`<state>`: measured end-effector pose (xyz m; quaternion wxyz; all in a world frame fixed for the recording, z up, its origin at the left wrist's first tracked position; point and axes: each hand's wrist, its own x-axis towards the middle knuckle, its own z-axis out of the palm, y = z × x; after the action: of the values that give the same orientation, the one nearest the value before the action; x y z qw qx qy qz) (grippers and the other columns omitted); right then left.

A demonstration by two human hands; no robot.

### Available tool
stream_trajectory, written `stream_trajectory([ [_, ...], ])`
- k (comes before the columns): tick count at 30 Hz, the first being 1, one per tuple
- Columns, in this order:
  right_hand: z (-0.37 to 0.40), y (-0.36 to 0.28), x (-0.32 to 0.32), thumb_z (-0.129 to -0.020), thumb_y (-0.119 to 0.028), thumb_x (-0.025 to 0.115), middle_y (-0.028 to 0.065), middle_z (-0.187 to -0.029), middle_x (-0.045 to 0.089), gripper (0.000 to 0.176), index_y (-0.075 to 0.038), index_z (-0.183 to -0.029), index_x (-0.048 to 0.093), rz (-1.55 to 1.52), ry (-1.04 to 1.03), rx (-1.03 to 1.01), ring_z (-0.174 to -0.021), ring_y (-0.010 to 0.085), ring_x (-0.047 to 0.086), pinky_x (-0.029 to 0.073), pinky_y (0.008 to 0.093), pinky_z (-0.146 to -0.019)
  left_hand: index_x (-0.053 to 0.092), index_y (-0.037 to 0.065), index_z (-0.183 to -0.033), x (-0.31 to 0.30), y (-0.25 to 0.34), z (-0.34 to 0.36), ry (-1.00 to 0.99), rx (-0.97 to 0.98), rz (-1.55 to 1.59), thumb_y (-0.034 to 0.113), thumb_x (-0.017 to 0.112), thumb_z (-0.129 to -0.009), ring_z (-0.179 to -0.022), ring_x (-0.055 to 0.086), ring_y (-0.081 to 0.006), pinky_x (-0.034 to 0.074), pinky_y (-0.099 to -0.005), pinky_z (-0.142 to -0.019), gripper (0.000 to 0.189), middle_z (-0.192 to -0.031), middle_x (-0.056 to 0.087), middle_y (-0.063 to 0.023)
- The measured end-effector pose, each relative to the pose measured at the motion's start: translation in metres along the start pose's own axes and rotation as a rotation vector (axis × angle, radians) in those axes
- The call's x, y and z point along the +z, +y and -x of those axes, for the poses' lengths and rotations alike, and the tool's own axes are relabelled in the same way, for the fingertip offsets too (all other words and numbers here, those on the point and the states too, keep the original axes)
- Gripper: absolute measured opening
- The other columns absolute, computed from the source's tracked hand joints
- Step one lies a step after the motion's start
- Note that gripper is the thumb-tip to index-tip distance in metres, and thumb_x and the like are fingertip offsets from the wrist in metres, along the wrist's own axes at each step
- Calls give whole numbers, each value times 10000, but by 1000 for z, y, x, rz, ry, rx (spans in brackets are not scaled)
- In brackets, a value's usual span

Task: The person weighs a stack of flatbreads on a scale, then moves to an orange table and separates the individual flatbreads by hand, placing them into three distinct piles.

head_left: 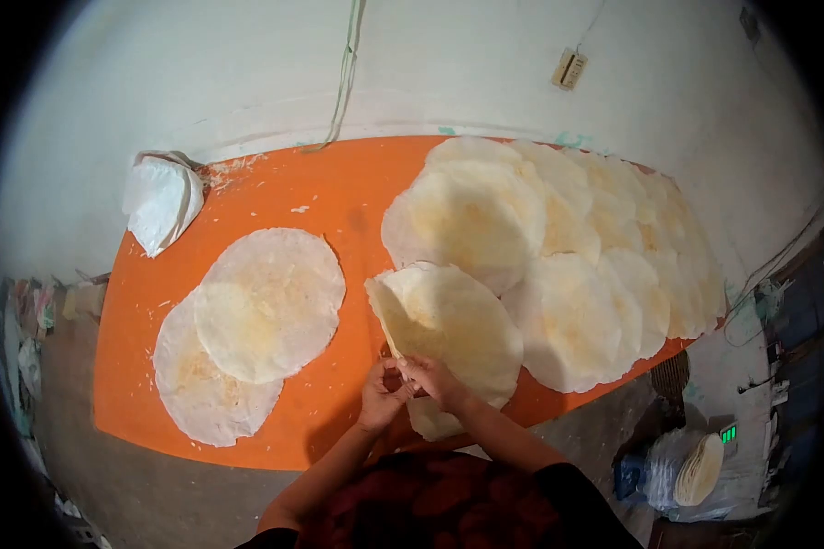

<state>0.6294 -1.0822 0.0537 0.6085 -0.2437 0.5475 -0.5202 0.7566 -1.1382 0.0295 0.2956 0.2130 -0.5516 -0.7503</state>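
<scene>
A stack of thin round flatbreads lies at the near edge of the orange table. My left hand and my right hand meet at its near rim, both pinching the edge of the top sheet, whose left side lifts a little off the stack. Two separate flatbreads lie overlapped to the left of my hands. Behind and to the right, several more flatbreads are spread in overlapping rows.
A crumpled white bag sits at the table's far left corner by the wall. On the floor at lower right, a plastic bag holds another stack of flatbreads. A green cord hangs down the wall.
</scene>
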Motion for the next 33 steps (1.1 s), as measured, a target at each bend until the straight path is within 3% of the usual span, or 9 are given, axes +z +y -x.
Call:
stream_trajectory([
  [8,4,-5,-1,-880,-227,494,27,-916,556,319,15,-1086,514,-41,-6,46,-788,82,524,447,216,-692,425,55,-1104,1,6,2,15,-102,183,-2,666,-717,-986,513,-164,425,-315,-856,460,-1073,521,-55],
  [14,11,-8,3,-785,-146,512,102,-838,603,290,10,-1029,537,444,-14,-334,-749,153,570,457,286,-678,411,64,-1161,-1,15,1,-131,-13,213,35,663,-730,-993,505,-161,406,-320,-875,500,-1080,516,-44],
  [17,1,5,-8,-742,-89,475,184,-819,597,308,-7,-1034,530,637,157,-78,-750,245,596,455,333,-682,428,53,-1169,-4,18,5,-213,-194,74,-7,601,-762,-1000,497,-148,418,-300,-846,446,-1072,526,-40],
  [20,-7,14,-7,-719,-92,462,239,-854,576,343,-13,-1047,522,699,218,-180,-797,339,579,447,372,-706,447,60,-1159,5,-10,11,-30,-145,131,79,561,-804,-939,532,-160,431,-296,-801,373,-1043,553,-70],
  [23,-8,19,3,-744,-28,424,188,-904,584,365,7,-1097,509,698,263,-290,-836,199,562,428,286,-748,466,54,-1114,12,-21,20,281,-124,-610,198,542,-820,-877,570,-218,444,-326,-750,336,-988,581,-133],
  [26,2,16,26,-727,-122,475,234,-889,577,388,-23,-1101,503,791,498,-385,-835,355,564,441,383,-726,483,43,-1044,4,-70,19,353,-170,-459,271,541,-812,-798,591,-292,452,-373,-698,330,-886,593,-186],
  [29,-3,12,36,-761,-150,488,226,-830,587,305,-7,-1025,541,969,586,-277,-783,370,566,445,390,-688,509,42,-954,22,-14,16,384,-37,-511,267,560,-798,-762,592,-326,456,-393,-666,279,-832,598,-193],
  [32,-21,21,-8,-810,-204,495,168,-760,594,258,10,-937,563,690,373,-79,-713,292,583,453,373,-654,530,38,-909,15,-14,12,504,-222,-647,258,566,-800,-689,597,-300,456,-379,-631,248,-771,602,-182],
  [33,-17,10,-23,-824,-199,492,136,-784,596,251,12,-943,556,655,325,-15,-718,240,582,461,342,-663,541,33,-895,13,-7,9,502,-224,-453,228,562,-805,-654,556,-244,437,-343,-601,215,-739,580,-130],
])
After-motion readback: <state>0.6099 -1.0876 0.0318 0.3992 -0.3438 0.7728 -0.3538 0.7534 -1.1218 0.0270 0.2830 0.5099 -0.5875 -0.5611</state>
